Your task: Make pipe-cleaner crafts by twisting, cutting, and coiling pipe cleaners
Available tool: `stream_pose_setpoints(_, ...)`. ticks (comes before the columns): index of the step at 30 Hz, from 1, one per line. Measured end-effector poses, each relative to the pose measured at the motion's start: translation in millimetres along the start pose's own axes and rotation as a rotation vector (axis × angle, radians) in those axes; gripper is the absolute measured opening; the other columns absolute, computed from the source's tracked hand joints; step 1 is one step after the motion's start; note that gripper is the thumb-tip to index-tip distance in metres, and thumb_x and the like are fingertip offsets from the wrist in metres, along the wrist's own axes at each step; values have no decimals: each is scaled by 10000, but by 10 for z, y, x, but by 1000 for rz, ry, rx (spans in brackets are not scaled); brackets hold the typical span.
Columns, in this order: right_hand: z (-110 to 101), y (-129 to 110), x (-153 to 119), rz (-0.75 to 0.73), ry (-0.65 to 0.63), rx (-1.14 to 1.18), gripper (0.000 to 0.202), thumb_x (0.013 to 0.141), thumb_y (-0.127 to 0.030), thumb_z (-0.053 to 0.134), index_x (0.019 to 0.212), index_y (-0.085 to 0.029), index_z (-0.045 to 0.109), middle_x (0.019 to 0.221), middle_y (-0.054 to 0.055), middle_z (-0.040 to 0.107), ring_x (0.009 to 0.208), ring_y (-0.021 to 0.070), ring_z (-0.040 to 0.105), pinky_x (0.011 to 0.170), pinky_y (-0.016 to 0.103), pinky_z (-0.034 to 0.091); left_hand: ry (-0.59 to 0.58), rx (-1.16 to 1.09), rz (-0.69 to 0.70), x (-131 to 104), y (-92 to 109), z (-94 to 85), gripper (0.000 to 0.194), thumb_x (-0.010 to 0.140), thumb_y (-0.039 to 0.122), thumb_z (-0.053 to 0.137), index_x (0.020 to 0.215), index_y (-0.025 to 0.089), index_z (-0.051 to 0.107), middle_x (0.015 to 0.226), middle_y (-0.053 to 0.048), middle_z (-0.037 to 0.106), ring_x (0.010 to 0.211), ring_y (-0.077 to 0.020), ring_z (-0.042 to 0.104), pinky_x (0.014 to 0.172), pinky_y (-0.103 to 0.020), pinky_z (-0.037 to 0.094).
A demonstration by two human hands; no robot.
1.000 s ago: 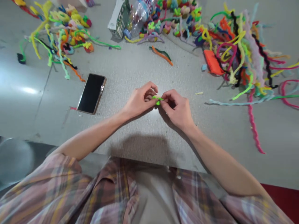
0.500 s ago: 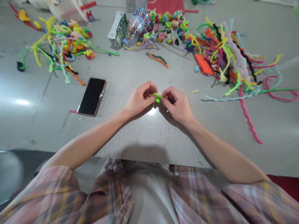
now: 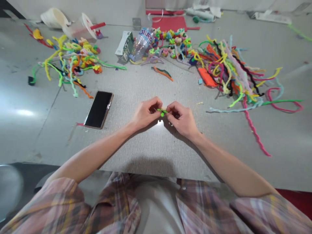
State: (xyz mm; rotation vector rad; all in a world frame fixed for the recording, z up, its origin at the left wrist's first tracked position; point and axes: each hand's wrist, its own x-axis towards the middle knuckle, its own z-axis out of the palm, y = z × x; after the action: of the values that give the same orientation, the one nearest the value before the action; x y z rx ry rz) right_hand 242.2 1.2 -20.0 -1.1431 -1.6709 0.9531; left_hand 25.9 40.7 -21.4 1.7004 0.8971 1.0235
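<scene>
In the head view, the small fuzzy piece [image 3: 162,113], bright green with short ends pointing outward, is between the left hand [image 3: 145,113] and the right hand [image 3: 182,119], which both pinch it narrowly by its sides, over the grey table [image 3: 146,146].

Wears a plaid shirt [image 3: 200,201], open down the front over a plain, light grey T-shirt [image 3: 157,208]. Mixes dusty pink, brown and pale lavender bands in the checks, crossed by thin mustard-yellow and whitish stripes. Carries a small pale button [image 3: 183,187] near the right front edge. Has a loose, wide left sleeve [image 3: 58,201] and a matching right sleeve [image 3: 265,208], softly creased and ending around the elbow. Leaves the left forearm [image 3: 97,152], right forearm [image 3: 226,162], left hand [image 3: 145,113] and right hand [image 3: 184,120] bare.
</scene>
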Motion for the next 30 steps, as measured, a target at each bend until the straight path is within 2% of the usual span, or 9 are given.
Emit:
stream_pose_setpoints(8, -2, -16, -4, 56, 18, 30, 215, 1060, -386, 787, 978, -263, 632, 790, -38, 629, 699, 141, 552, 659, 332, 423, 9, -57, -45, -23, 96, 9, 126, 985, 239, 758, 992, 216, 635, 887, 29, 683, 730, -89, 659, 667, -221, 522)
stream_pose_setpoints(13, -11, -36, 9, 77, 7, 32, 198, 1039, -355, 787, 958, -262, 632, 779, -39, 621, 690, 142, 541, 662, 342, 413, 16, -63, -61, -22, 106, 7, 107, 1020, 271, 735, 1023, 217, 644, 898, 9, 695, 747, -100, 657, 664, -225, 526)
stream_pose_setpoints(21, -29, -21, 15, 86, -23, -22, 81, 986, -277, 742, 954, -255, 671, 768, -38, 627, 698, 148, 549, 679, 343, 415, 7, 1, -74, -18, 116, 7, 62, 956, 207, 675, 972, 210, 615, 857, 20, 679, 718, -102, 655, 679, -244, 519)
stream_pose_setpoints(26, -20, -25, 16, 91, -50, -55, 98, 984, -326, 740, 948, -255, 684, 781, -22, 656, 704, 161, 562, 690, 347, 442, 1, 81, -42, -10, 112, -8, 81, 862, 151, 620, 902, 213, 585, 809, 39, 614, 713, -105, 565, 682, -271, 446)
stream_pose_setpoints(30, -21, -50, 18, 86, -87, -48, 130, 1006, -354, 725, 933, -253, 686, 793, -13, 672, 708, 165, 573, 699, 350, 455, -2, 97, -35, -10, 105, -14, 67, 852, 166, 615, 874, 213, 570, 789, 43, 584, 716, -108, 528, 695, -288, 416)
